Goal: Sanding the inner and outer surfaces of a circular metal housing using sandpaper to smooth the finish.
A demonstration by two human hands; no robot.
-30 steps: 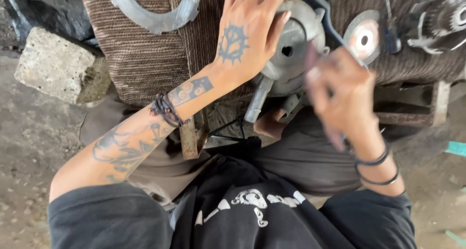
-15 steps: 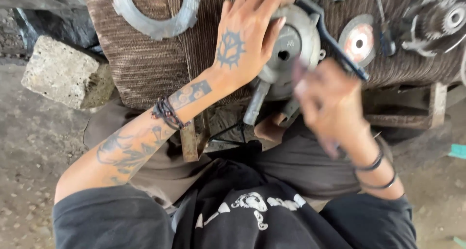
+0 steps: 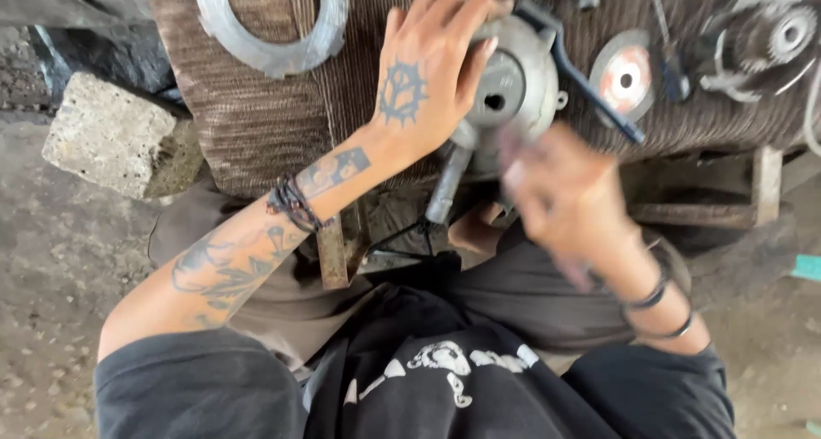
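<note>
Round grey metal housing [image 3: 513, 88] on brown ribbed cloth [image 3: 282, 131]: left hand [image 3: 432, 80] spread flat upon it; right hand [image 3: 569, 204] blurred, grip indiscernible; blue wrench [image 3: 590, 84] alongside.

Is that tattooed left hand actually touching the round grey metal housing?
Touching. The head view shows the left hand laid flat on the round grey metal housing, fingers draped over its rim.

Soft, even daylight fills the frame, with no hard shadows and no glare; only the gap under the bench at centre falls dark. The right hand [image 3: 569, 201] at centre right is smeared by motion blur. The left hand [image 3: 432, 76] at upper centre and the concrete block [image 3: 111, 135] at left stay sharp.
</note>
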